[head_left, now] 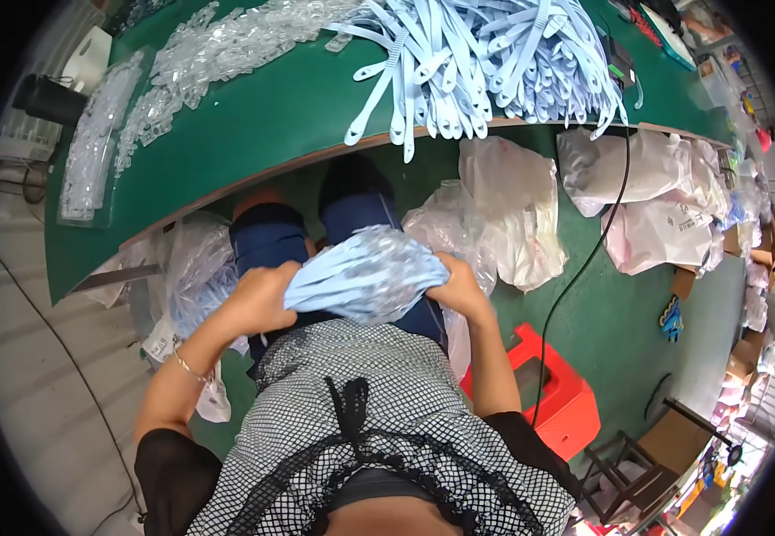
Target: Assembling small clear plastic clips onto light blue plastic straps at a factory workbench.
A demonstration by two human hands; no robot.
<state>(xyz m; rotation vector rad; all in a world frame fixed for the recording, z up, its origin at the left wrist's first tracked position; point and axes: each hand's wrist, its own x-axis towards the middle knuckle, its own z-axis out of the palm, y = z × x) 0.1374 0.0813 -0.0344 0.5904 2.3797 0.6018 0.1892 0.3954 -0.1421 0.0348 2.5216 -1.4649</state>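
Observation:
Above my lap I hold a bundle of light blue straps (338, 281), its right part covered with clear pieces or film, blurred. My left hand (262, 299) is closed round the left end of the bundle. At the other end my right hand (459, 286) grips it, some fingers hidden behind. On the green table (253, 165) ahead lies a large heap of similar light blue straps (445, 62), their slotted ends hanging over the front edge. Small clear plastic pieces (195, 67) are piled to the left of that heap.
A clear tray (97, 143) of plastic pieces sits at the table's left end. Plastic bags (512, 210) stand beneath the table, and another bag (195, 268) is left of my legs. A red stool (570, 406) is at my right, with a black cable (588, 277) hanging near it.

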